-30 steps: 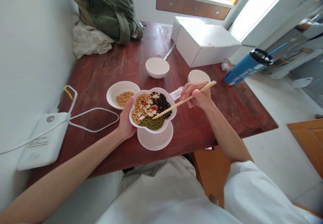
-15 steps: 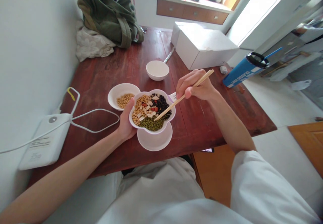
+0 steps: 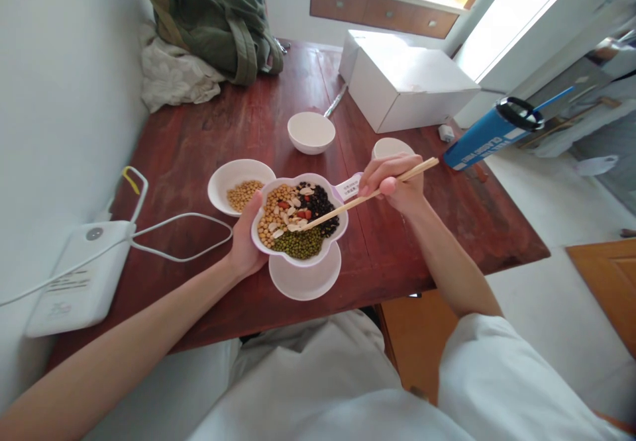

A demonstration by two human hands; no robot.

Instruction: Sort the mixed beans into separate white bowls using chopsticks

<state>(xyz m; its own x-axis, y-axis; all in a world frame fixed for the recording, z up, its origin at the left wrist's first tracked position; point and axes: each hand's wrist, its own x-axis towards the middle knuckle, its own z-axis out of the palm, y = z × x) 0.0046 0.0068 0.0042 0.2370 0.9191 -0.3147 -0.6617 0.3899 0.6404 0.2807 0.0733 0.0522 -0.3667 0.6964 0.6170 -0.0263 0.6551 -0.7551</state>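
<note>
My flower-shaped bowl (image 3: pixel 298 262) of beans rests in my left hand (image 3: pixel 244 239), its left lobe cupped in my palm with my thumb over the rim. Inside lie soybeans (image 3: pixel 275 212), mung beans (image 3: pixel 299 244), black beans (image 3: pixel 318 206) and pale flakes (image 3: pixel 297 226) at the centre. My right hand (image 3: pixel 392 183) is to the bowl's right, curled in a grip on wooden chopsticks (image 3: pixel 348 201), whose length slants down-left from that hand, their tips among the flakes. My left hand is the nearer, touching the bowl. Just below the bowl is a white saucer (image 3: pixel 305 282); just left of it, a white bowl (image 3: pixel 233 196) holding more beans; beyond it, a plain white bowl (image 3: pixel 311 146). All this stands on a red-brown wooden table (image 3: pixel 199 308), with a blue bottle (image 3: pixel 489 138) lying well to the bowl's right.
</note>
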